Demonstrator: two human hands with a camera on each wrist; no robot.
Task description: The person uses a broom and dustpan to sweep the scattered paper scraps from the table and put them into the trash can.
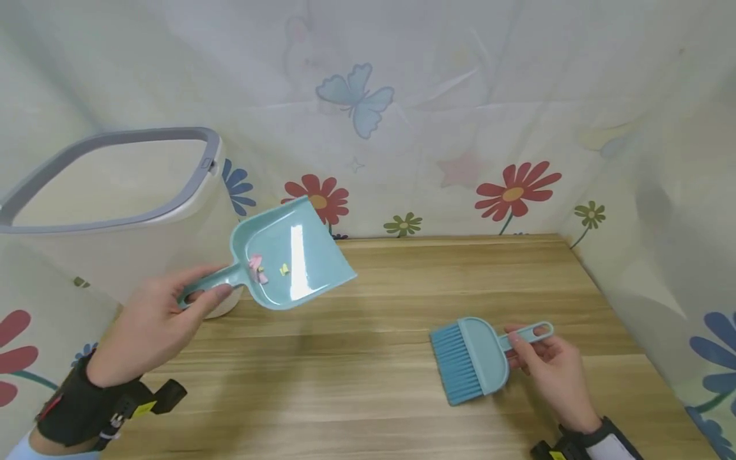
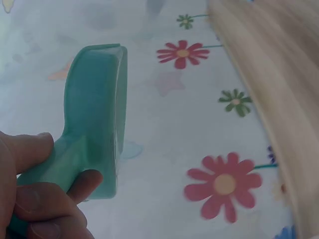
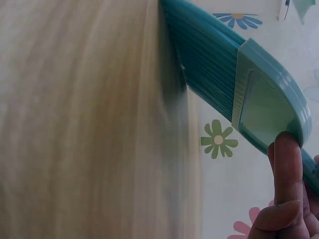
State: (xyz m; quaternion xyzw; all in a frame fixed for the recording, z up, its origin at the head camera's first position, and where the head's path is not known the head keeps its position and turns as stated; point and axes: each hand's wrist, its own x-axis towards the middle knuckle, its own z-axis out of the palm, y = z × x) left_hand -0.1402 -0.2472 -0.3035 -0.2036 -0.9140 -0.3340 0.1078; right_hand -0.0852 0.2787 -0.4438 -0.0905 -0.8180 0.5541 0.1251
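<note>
My left hand [image 1: 163, 316] grips the handle of a light blue dustpan [image 1: 322, 255], raised over the table beside the bin. Small pink scraps [image 1: 256, 265] and a yellow scrap [image 1: 284, 269] lie in the pan near its handle end. In the left wrist view the dustpan [image 2: 92, 99] shows from its side and underside, with fingers curled about the handle. At the right, my right hand [image 1: 554, 377] holds a small blue brush [image 1: 483, 354] by its looped handle. The brush's bristles [image 3: 209, 59] point left and come close to or touch the wooden surface; contact is hard to tell.
A white bin [image 1: 172, 249] with a grey rim stands at the left, its top open. The wooden table [image 1: 368, 409] spans the front. Behind it and at both sides hang white sheets [image 1: 425, 147] printed with flowers and a butterfly.
</note>
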